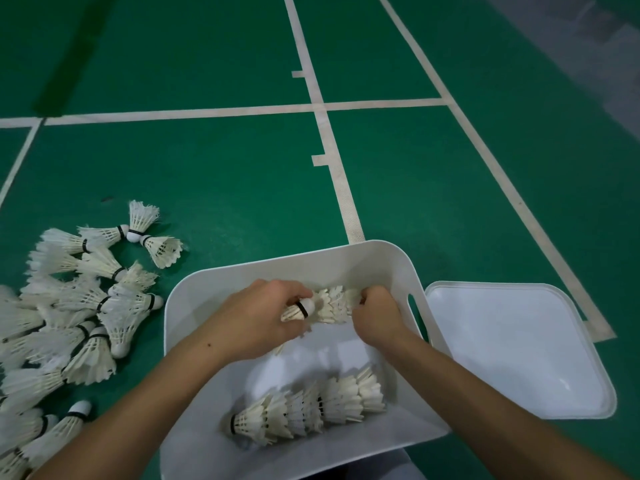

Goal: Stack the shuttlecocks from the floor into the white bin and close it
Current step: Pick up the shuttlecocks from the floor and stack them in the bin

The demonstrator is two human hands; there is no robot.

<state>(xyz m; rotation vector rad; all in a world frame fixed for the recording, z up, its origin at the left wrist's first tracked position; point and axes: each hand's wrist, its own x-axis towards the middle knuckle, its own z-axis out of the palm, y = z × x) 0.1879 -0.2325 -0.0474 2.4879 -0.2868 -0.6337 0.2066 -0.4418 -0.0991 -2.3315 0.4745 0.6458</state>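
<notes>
Left hand [263, 317]: closed round a single shuttlecock [298, 310], held by the feather skirt, cork end turned toward the row being built. Right hand [375, 315]: closed on the far end of a short nested row [334, 304], which is steadied above the floor of the white bin [388, 258].

Finished stack [308, 407]: several shuttlecocks nested cork-into-skirt, laid on its side in the near part of the bin.

Loose pile [69, 323]: many shuttlecocks still scattered on the green court floor [207, 168], just left of the bin.

Lid [519, 348]: laid flat on the floor, against the bin's right side; bin open.

Handling, as judged: items very light, feathers thin and easily bent or split, cork firm. A hold at the cork or the base of the skirt is advised; light pressure only when one is slid into the next, axes aligned, so that feather tips are not crushed.
</notes>
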